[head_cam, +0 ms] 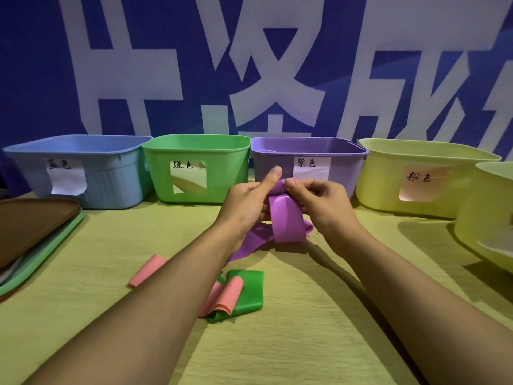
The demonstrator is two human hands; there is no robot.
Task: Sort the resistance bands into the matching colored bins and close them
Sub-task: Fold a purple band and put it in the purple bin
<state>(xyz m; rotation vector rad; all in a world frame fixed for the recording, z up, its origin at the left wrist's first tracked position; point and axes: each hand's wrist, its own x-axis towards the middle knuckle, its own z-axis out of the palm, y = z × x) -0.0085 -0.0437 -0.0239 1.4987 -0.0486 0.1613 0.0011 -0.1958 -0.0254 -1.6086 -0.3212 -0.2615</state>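
Note:
A purple resistance band [286, 218] hangs between my two hands just in front of the purple bin [341, 173]. My left hand [247, 201] and my right hand [322, 201] both pinch its top fold, and its tail trails onto the table. A green band [247, 295] lies nearer to me with a pink band [229, 297] curled on top of it. Another pink band [145, 270] lies to their left. Four open bins stand in a row at the back: blue [111, 173], green [200, 151], purple, and a yellow one [388, 176] with a pink label.
A stack of lids [33, 234], brown on top of green, lies at the left table edge. Another yellow bin [477, 218] stands at the right edge, nearer than the row. A blue banner with large white characters closes off the back.

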